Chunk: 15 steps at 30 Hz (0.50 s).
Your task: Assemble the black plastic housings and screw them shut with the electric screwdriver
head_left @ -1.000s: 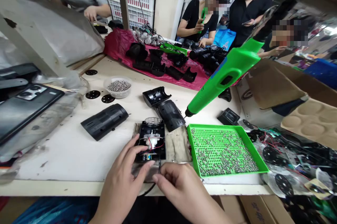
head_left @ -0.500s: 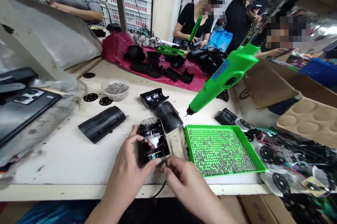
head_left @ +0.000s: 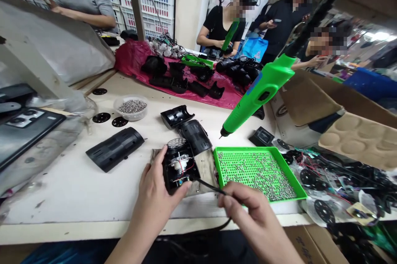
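My left hand is closed around an open black housing half at the table's front. Inside the housing sit a white motor-like part, red wires and a small circuit board; a round grille tops it. Between the thumb and fingers of my right hand is a black cable, stretched out from the housing's lower right side. Two empty black shells, one half and one cover, lie just behind. Another black cover rests to the left.
A green tray of screws lies right, under a hanging green electric screwdriver. Behind are a bowl of small metal parts and black discs. Loose parts and a cardboard box crowd the right. Several people sit or stand beyond.
My right hand has moved right and pulled the cable out sideways from the housing. My left hand still holds the housing. The whole view has shifted slightly.
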Tool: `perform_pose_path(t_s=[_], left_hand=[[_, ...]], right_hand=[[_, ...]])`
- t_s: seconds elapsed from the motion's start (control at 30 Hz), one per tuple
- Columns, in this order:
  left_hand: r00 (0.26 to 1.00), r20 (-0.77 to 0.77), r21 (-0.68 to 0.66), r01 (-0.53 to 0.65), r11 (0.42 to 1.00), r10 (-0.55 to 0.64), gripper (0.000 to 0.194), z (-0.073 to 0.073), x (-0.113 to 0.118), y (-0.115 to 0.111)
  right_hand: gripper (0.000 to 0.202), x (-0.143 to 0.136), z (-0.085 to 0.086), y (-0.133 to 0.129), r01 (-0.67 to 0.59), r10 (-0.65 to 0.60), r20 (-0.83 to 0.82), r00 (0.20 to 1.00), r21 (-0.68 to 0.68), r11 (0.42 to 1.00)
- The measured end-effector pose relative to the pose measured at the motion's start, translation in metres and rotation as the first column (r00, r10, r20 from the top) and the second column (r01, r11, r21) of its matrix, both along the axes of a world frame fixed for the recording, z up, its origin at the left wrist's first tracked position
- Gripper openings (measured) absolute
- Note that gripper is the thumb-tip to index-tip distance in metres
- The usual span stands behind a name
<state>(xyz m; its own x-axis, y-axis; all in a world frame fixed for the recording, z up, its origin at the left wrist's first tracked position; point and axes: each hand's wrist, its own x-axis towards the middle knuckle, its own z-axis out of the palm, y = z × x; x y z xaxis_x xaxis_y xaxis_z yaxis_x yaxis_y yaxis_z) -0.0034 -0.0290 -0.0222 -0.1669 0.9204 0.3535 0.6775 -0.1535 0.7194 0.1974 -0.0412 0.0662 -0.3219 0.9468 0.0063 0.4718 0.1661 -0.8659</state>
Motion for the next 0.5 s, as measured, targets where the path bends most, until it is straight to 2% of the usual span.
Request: perform_pose_path(t_s=[0.1,0.17,0.23,0.27,0.33,0.43,0.5], left_hand=[[0.999,-0.054,0.0,-0.001,1.0,0.001,0.08,0.002,0.0,0.0],[0.998,-0.067,-0.014,0.01,1.0,-0.011,0.079,0.004,0.0,-0.001],[0.999,-0.051,-0.027,0.014,1.0,-0.015,0.076,0.004,0.0,-0.002],[0.999,-0.042,-0.03,0.014,0.999,-0.016,0.076,0.003,0.0,-0.002],[0.999,-0.034,-0.007,0.014,1.0,-0.014,0.076,0.001,0.0,-0.003],[0.998,-0.054,0.065,0.027,0.998,-0.024,0.075,-0.002,0.001,-0.004],[0.998,-0.067,0.092,0.022,0.996,-0.016,0.071,-0.003,0.001,-0.007]], right_hand=[[0.027,0.029,-0.006,0.003,0.034,-0.055,0.266,0.962,0.084,0.996],[0.024,0.041,-0.012,0.005,0.041,-0.122,0.454,0.883,0.185,0.982],[0.029,0.04,-0.014,0.006,0.012,-0.211,0.557,0.803,0.34,0.94],[0.035,0.035,-0.014,0.006,-0.024,-0.235,0.573,0.786,0.408,0.913],[0.039,0.015,-0.011,0.006,-0.109,-0.199,0.556,0.807,0.472,0.875],[0.028,-0.019,-0.006,0.011,-0.199,-0.023,0.478,0.878,0.409,0.891],[0.024,-0.033,-0.005,0.019,-0.218,0.029,0.46,0.887,0.362,0.906]])
